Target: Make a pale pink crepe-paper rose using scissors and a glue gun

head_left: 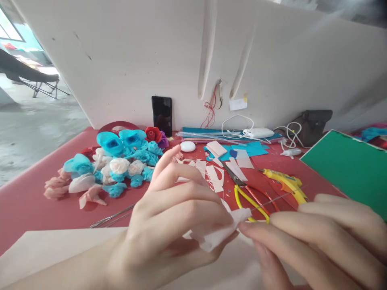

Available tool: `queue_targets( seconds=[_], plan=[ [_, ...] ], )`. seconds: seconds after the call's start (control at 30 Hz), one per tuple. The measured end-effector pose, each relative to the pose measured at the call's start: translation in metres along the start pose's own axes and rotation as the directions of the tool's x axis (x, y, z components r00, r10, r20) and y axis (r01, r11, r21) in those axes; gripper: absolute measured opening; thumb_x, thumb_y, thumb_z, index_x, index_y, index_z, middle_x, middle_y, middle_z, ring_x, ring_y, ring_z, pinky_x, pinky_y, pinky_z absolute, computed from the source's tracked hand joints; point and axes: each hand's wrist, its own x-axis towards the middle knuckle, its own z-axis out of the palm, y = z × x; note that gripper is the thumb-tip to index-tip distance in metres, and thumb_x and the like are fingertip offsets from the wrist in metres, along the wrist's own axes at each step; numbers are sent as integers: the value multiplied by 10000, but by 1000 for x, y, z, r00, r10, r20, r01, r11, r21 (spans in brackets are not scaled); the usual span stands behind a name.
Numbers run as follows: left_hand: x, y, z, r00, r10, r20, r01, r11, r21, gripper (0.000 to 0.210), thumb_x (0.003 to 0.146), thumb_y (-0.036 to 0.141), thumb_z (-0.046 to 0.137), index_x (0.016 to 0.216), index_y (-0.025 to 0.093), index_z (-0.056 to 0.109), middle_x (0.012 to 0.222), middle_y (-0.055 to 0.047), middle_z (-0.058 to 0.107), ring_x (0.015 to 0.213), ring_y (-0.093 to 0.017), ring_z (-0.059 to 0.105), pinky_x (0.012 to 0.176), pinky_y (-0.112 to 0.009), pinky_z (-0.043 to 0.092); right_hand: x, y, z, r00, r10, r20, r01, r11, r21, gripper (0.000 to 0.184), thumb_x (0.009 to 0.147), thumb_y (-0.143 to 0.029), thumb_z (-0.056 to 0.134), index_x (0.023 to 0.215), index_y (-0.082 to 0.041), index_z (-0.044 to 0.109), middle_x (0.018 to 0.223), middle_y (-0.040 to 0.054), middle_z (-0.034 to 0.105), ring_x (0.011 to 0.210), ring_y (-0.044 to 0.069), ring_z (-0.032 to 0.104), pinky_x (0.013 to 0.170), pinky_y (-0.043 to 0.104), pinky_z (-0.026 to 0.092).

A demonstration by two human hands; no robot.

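My left hand (pixel 181 213) is closed on a small piece of white crepe paper (pixel 216 233), its index finger raised. A thin wire (pixel 272 199) sticks out from the paper's upper right corner and slants up over my right hand. My right hand (pixel 314 237) has its thumb and index finger close together at the paper's right edge, pinching there. Just behind the hands lie scissors (pixel 238 179) with yellow and red handles, and pale pink paper scraps (pixel 215 177). Part of the paper is hidden by my left fingers.
Blue, white and pink paper flowers (pixel 117 165) cover the red table's (pixel 27 193) left side. A phone (pixel 162 116) leans on the wall. A yellow glue gun (pixel 286 183), a green board (pixel 347 169), a dark pouch (pixel 316 127) and metal wires (pixel 111 216) lie around.
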Motion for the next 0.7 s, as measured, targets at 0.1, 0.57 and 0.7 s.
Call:
queue_targets(
  seconds=[0.1,0.57,0.7],
  plan=[
    [0,0,-1,999,45,23,-47,996,78,168,638,133,643,744,256,600,638,79,693,645,-154,604,1074,-463,218,-2,-6,4,991,131,-28,-129,990,56,142,664,-98,492,676,-209,579,559,-37,565,571,134,443,648,325,358],
    [-6,-1,4,994,105,40,-111,969,221,191,677,104,552,742,276,604,593,100,690,581,-133,599,1113,-482,133,-1,-4,1,948,263,181,-302,923,240,114,742,-141,483,659,-204,529,627,-7,520,633,145,428,609,319,348],
    [-4,-1,3,991,125,48,-133,966,223,218,688,85,533,743,272,629,620,99,696,619,-125,594,1114,-476,109,0,0,-2,945,199,258,-262,935,239,125,738,-88,483,684,-189,534,654,1,532,664,146,451,610,305,360]
  ],
)
